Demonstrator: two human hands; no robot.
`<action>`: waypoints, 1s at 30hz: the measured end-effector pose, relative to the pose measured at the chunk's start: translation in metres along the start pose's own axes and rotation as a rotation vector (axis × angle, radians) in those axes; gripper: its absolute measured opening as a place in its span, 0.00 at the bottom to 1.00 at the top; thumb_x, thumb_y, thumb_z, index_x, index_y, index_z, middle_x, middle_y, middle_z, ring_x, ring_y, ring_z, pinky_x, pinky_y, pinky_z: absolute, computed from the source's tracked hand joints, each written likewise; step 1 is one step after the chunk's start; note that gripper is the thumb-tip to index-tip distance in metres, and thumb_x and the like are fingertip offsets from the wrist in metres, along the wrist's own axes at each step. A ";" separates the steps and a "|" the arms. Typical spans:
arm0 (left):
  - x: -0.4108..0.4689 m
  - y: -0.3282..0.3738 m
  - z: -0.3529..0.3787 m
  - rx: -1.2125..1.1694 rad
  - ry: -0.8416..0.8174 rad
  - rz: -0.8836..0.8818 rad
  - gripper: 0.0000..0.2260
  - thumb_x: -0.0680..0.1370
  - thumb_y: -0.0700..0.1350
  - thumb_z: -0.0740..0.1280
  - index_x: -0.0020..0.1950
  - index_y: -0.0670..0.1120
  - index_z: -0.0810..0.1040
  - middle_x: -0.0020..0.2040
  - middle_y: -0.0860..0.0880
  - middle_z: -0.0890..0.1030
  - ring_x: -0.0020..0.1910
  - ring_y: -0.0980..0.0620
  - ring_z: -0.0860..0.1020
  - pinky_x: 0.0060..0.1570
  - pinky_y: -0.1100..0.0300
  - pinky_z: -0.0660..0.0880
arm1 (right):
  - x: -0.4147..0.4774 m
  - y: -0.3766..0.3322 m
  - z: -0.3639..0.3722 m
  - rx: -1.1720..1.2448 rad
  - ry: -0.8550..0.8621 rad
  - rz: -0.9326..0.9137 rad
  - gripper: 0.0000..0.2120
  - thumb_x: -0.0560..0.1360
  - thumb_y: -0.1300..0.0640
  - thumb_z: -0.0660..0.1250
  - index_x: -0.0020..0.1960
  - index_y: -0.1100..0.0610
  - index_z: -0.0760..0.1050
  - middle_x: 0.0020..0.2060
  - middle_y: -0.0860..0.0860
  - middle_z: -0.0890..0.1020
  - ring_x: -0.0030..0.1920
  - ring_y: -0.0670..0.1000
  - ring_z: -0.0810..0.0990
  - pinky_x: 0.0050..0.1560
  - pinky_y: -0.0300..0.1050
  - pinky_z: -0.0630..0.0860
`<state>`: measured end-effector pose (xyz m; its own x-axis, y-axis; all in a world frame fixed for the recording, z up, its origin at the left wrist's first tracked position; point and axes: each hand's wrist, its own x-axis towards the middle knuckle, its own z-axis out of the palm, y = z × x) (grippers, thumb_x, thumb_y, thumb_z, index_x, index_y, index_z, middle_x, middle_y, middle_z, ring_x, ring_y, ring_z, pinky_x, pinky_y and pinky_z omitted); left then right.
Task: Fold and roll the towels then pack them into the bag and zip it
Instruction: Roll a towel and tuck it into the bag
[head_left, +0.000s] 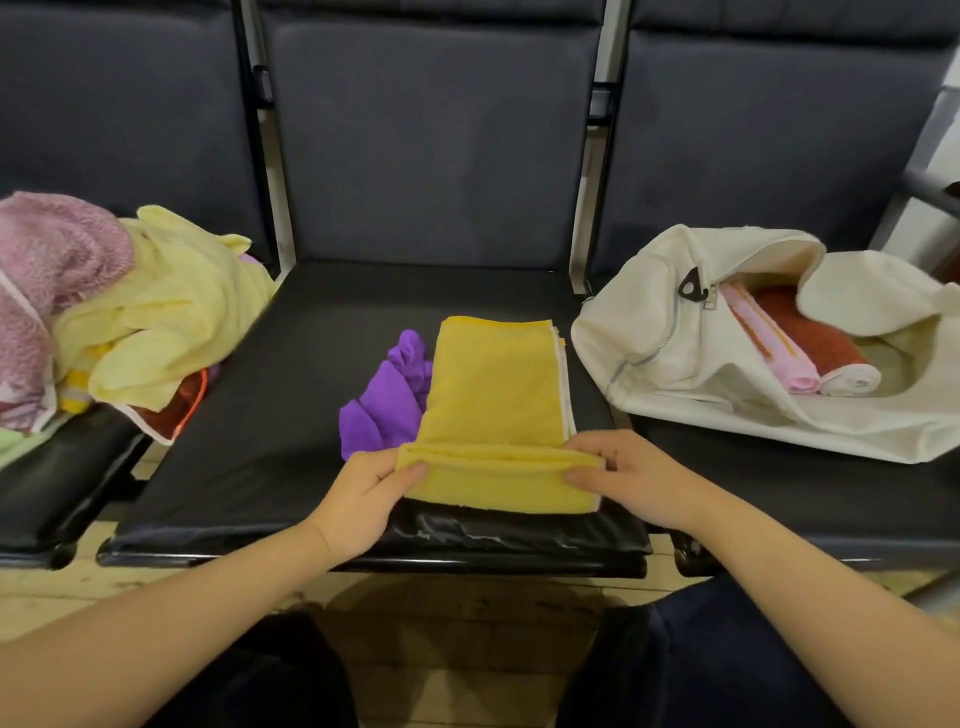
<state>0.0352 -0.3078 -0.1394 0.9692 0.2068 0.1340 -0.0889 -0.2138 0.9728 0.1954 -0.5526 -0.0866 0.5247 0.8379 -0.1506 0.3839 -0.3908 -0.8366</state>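
Both hands pinched the near edge of the folded yellow towel (493, 395): left hand (363, 493) at its left end, right hand (631, 475) at its right. The open white bag (675, 338) lay beyond the right hand, holding rolled towels (800, 358).

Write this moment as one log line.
step: rolling | left hand, right hand: pinch yellow towel edge | bag: open, rolls inside
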 end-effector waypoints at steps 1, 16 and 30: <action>0.003 0.001 0.001 -0.078 0.051 -0.064 0.10 0.81 0.44 0.62 0.56 0.51 0.82 0.53 0.55 0.84 0.56 0.56 0.80 0.58 0.64 0.74 | 0.004 0.000 0.001 0.016 0.065 0.003 0.05 0.78 0.56 0.66 0.49 0.57 0.79 0.41 0.57 0.80 0.42 0.51 0.77 0.47 0.44 0.71; 0.036 0.005 0.002 0.904 0.110 0.293 0.07 0.73 0.47 0.71 0.44 0.46 0.76 0.47 0.52 0.73 0.43 0.56 0.71 0.45 0.62 0.73 | 0.040 0.004 0.018 -0.831 0.391 -0.118 0.11 0.71 0.57 0.71 0.49 0.57 0.70 0.47 0.50 0.70 0.45 0.54 0.74 0.41 0.46 0.70; 0.029 -0.007 -0.015 0.648 0.016 0.113 0.07 0.81 0.46 0.60 0.58 0.54 0.71 0.52 0.59 0.76 0.53 0.62 0.75 0.58 0.62 0.71 | 0.020 0.005 0.001 -0.385 0.043 -0.008 0.10 0.79 0.57 0.60 0.50 0.41 0.70 0.41 0.60 0.79 0.39 0.55 0.76 0.43 0.41 0.69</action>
<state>0.0608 -0.2860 -0.1396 0.9579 0.1626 0.2365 -0.0287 -0.7657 0.6426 0.2066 -0.5376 -0.0940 0.5489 0.8279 -0.1155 0.6411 -0.5056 -0.5773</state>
